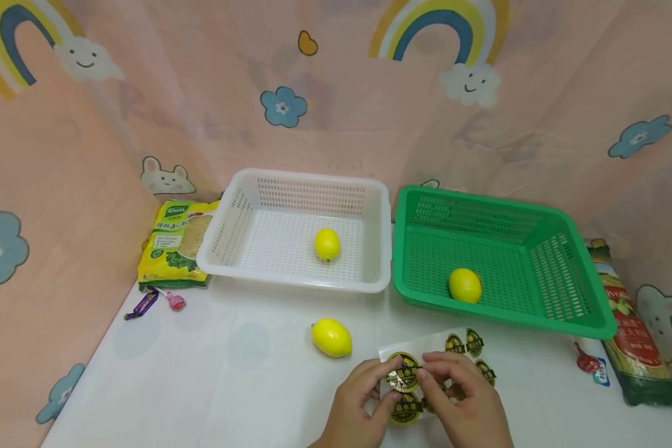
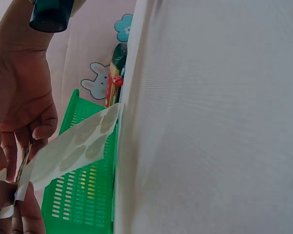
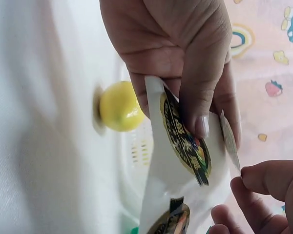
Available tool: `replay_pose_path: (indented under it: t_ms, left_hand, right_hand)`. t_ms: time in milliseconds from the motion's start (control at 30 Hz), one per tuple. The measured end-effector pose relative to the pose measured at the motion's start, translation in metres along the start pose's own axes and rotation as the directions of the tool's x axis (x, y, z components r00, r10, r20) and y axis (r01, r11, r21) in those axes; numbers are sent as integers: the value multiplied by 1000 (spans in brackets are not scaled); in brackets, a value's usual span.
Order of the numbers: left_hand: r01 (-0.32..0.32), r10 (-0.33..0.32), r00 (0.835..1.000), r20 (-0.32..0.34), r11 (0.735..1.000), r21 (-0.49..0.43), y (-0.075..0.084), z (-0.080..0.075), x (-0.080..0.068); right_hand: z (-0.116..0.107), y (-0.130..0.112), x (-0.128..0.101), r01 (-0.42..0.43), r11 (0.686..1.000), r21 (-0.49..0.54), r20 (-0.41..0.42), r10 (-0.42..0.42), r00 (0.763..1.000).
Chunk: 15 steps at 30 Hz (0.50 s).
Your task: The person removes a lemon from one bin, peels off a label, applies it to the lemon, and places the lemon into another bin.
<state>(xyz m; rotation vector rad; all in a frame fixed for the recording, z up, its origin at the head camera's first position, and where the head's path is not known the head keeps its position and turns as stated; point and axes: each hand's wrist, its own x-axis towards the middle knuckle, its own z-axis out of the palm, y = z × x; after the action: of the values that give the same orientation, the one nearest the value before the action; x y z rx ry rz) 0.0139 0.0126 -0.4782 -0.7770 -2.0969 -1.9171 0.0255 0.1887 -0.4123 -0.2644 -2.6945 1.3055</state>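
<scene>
Low in the head view, my left hand (image 1: 358, 404) holds a sheet of fruit stickers (image 1: 425, 343), its thumb on a black-and-gold oval label. My right hand (image 1: 473, 398) pinches the edge of a round sticker (image 1: 404, 374) that stands up from the sheet. Edge-on in the right wrist view, this lifted sticker (image 3: 229, 141) spans from my left fingers to the right fingertips. Several smaller stickers show on the sheet's far right part. A yellow lemon (image 1: 332, 338) lies on the table just beyond my left hand.
A white basket (image 1: 291, 281) with one lemon (image 1: 327, 244) stands behind. Right of it is a green basket (image 1: 504, 316) holding another lemon (image 1: 465, 285). A yellow Knorr packet (image 1: 170, 249) and candies (image 1: 142, 305) lie left; a red-labelled packet (image 1: 635, 330) and lollipop (image 1: 587, 359) lie right.
</scene>
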Motion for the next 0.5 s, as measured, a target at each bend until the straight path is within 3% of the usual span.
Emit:
replay_pose_path:
  t_ms: [167, 333, 433, 500]
  left_hand:
    - [91, -90, 995, 31, 995, -40, -1, 0, -3]
    - [213, -209, 976, 61, 974, -75, 0, 0, -3]
    - [319, -308, 946, 99, 941, -116, 0, 3, -1]
    - [390, -371, 916, 152, 912, -124, 0, 6, 2]
  right_hand:
    - [-3, 6, 1, -16, 1000, 3, -13, 16, 1000]
    - [-10, 14, 2, -95, 995, 4, -34, 95, 995]
    - [-14, 18, 2, -147, 989, 29, -46, 148, 988]
    - [-16, 20, 2, -169, 984, 47, -53, 172, 984]
